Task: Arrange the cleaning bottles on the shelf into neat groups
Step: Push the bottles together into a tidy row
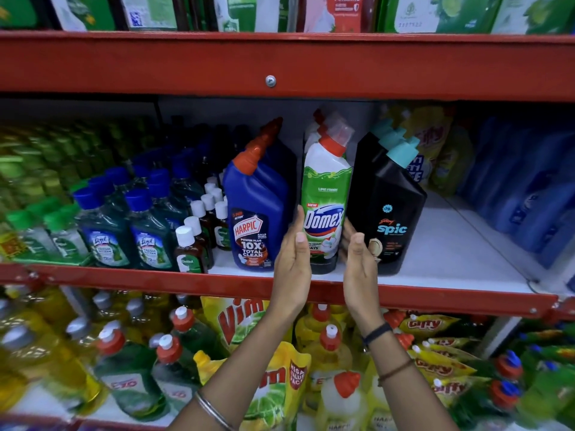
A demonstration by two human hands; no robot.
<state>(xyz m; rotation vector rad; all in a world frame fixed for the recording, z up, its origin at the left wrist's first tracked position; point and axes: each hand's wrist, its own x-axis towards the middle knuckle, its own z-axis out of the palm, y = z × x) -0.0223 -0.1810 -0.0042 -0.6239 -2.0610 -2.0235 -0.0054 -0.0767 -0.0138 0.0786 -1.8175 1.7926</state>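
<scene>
A green and white Domex bottle [325, 194] with a red cap stands upright at the front of the middle shelf [451, 269]. My left hand [292, 262] lies flat against its left side and my right hand [359, 265] against its right side, so both palms clasp the bottle low down. More Domex bottles stand in a row behind it. A blue Harpic bottle [256, 209] stands just to its left, and a row of black Spic bottles [387, 213] with teal caps just to its right.
Left of the Harpic are small brown Dettol bottles [189, 247], dark green Lizol bottles [146, 231] and green-capped bottles. Blue bottles [535, 197] and yellow pouches fill the far right. The red shelf beam [280, 66] hangs overhead. The lower shelf holds Vim pouches and dish-liquid bottles.
</scene>
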